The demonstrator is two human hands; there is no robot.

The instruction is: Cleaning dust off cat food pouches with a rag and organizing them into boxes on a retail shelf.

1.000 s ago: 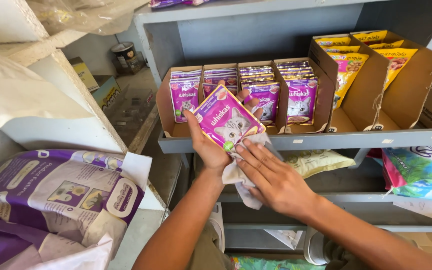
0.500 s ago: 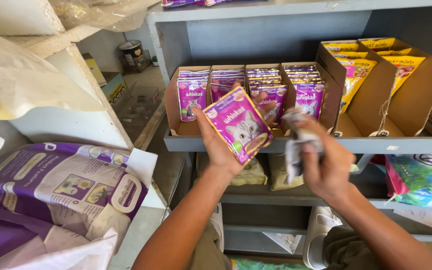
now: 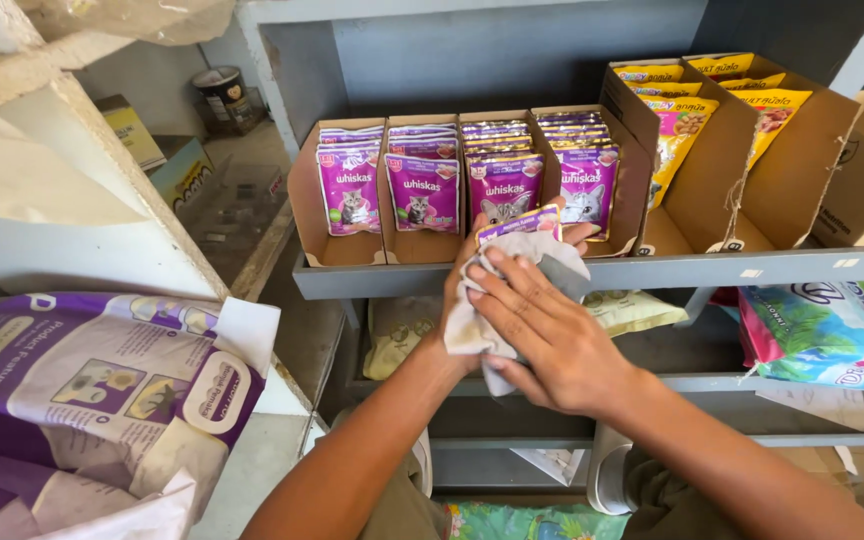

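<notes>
My left hand [image 3: 457,290] holds a purple cat-food pouch [image 3: 518,222] in front of the shelf, mostly hidden behind a cloth. My right hand [image 3: 542,335] presses a grey-white cloth [image 3: 550,262] flat against the pouch's face. Only the pouch's top edge shows above the cloth. Behind them, an open cardboard display box [image 3: 307,195] on a grey metal shelf [image 3: 752,268] carries several rows of matching purple pouches [image 3: 422,185].
Cardboard boxes of yellow pouches [image 3: 742,100] stand at the right of the shelf. A large purple pet-food bag [image 3: 92,380] lies at lower left. A green-and-white bag [image 3: 832,330] sits on the lower shelf at right. A tin [image 3: 222,95] stands far back left.
My right hand has brought the cloth from beside the pouch onto its front, covering it. The pouch has dropped lower and tilted away from the camera.
</notes>
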